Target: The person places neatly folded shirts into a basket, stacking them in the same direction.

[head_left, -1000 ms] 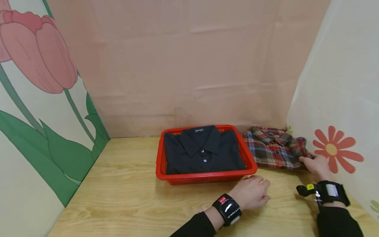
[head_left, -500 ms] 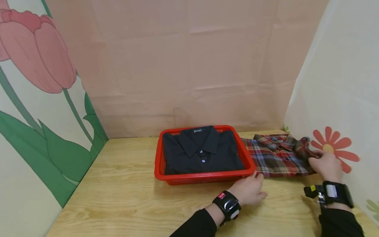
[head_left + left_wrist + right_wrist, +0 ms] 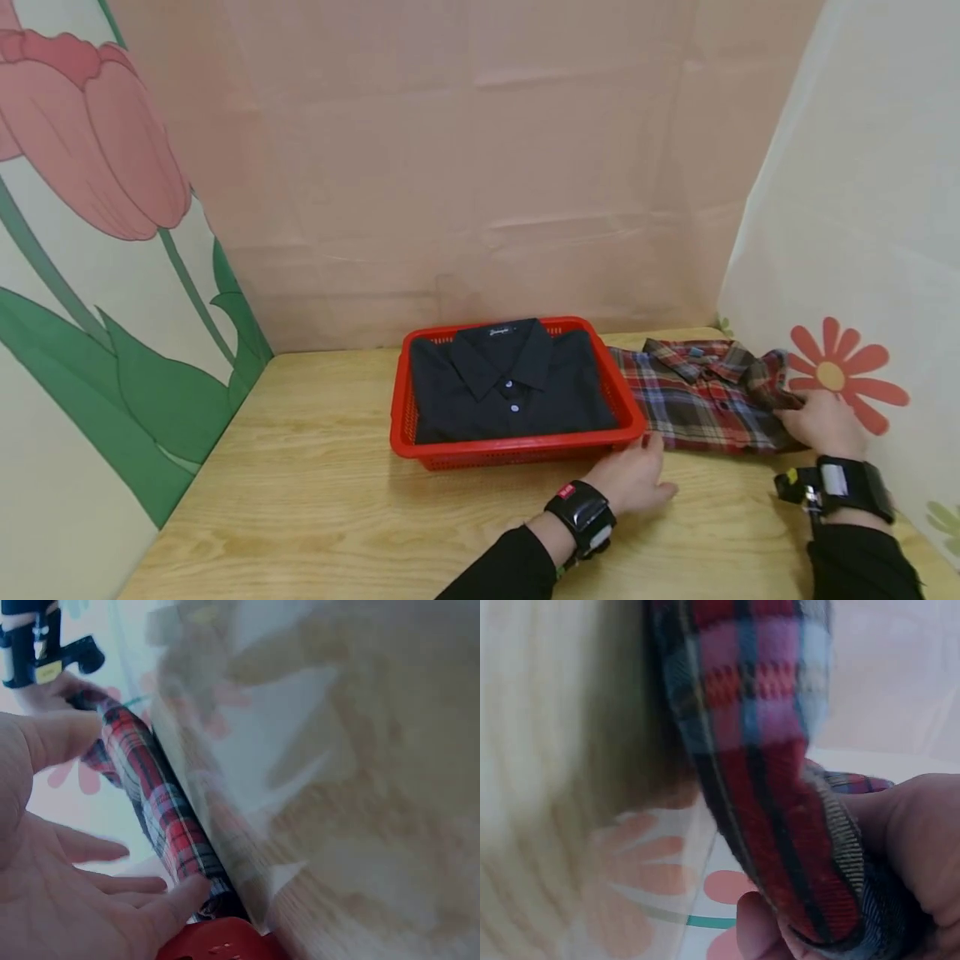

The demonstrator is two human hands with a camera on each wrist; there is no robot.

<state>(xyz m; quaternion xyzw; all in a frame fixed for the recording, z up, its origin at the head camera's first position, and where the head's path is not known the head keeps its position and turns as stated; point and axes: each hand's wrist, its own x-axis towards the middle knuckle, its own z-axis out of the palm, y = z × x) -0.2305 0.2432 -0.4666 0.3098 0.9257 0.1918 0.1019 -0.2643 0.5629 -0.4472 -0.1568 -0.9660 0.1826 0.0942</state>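
A light wooden table (image 3: 315, 500) is filling the lower part of the frame. A plain pink wall (image 3: 465, 167) is standing behind it. A panel with a painted tulip (image 3: 97, 142) is closing off the left, and a white panel with a red flower (image 3: 836, 375) is closing the right.

Even, soft light — both wrist views blurred, washed out.

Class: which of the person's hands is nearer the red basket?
Left. The left hand lies by the red basket at its front corner; the right hand grips the plaid shirt beyond.
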